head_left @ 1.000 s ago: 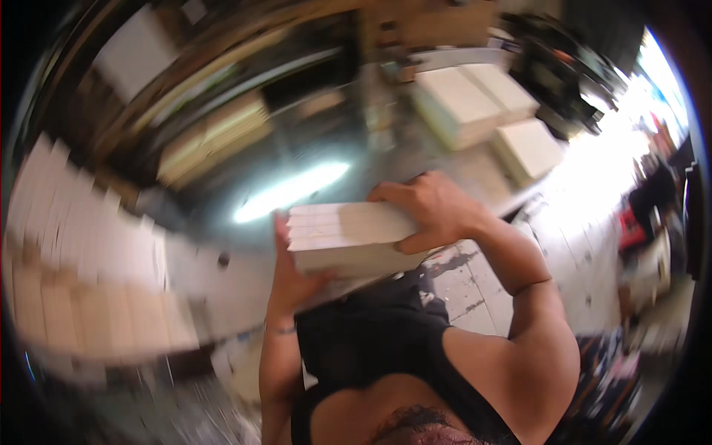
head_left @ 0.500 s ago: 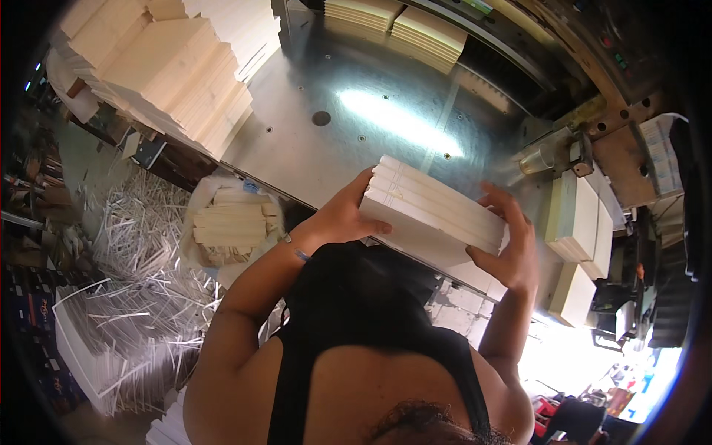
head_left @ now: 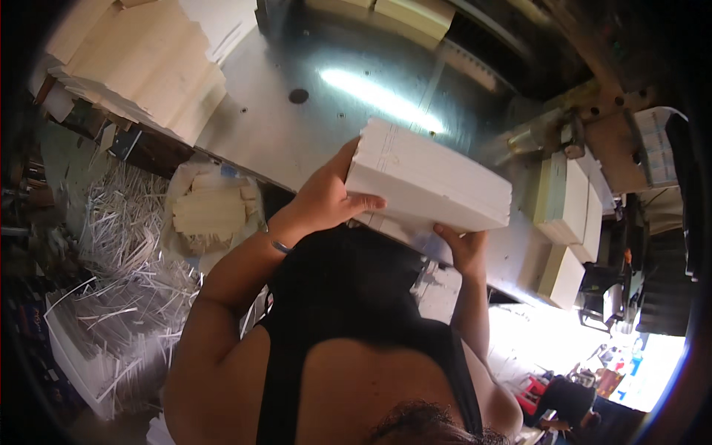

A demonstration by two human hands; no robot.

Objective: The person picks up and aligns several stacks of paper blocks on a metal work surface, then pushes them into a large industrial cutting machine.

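Note:
A thick block of stacked white paper (head_left: 426, 178) is held tilted above the near edge of the metal table (head_left: 285, 141). My left hand (head_left: 326, 194) grips its left end, with the thumb laid along the near face and the fingers hidden behind. At the lower right, my right hand (head_left: 467, 248) holds the same stack from beneath. That thumb presses on the near lower edge, while the other fingers are out of sight under the paper.
Tall stacks of cream paper (head_left: 137, 63) fill the table's left side. Trimmed cream stacks (head_left: 565, 200) stand at the right, and more paper (head_left: 415, 18) lies at the back. A bag of offcuts (head_left: 211, 211) and heaped paper strips (head_left: 122, 230) are at the left.
My right hand has shifted from the stack's right end to beneath its lower right edge. The stack has tipped, showing a broader upper face, and my left hand still grips its left end.

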